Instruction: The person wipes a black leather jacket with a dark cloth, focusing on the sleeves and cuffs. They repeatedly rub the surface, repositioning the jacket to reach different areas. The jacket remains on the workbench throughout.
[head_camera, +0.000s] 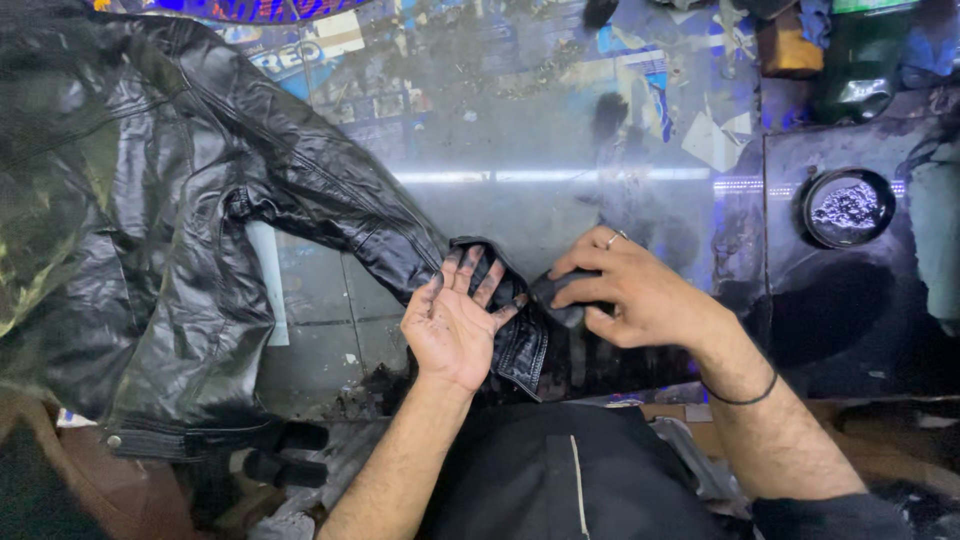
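From the head camera, the left hand (455, 325) lies flat with stained fingers spread, pressing the cuff end of the glossy black leather jacket (170, 210) onto the glass-topped worktable (560, 150); it pins and closes on nothing. Just right of it, the right hand (635, 290) curls round a small dark rubbing pad (565, 295), fingers closed over it, on the sleeve cuff (520, 330). To do this well, I'd judge, the flat hand should hold the leather taut while the pad works in small even strokes. Beyond the grip, under the glass, lie blue and white printed sheets (640, 75), rectangular, some torn. Far right of the holding hand sits a round black open tin of dark paste (848, 207).
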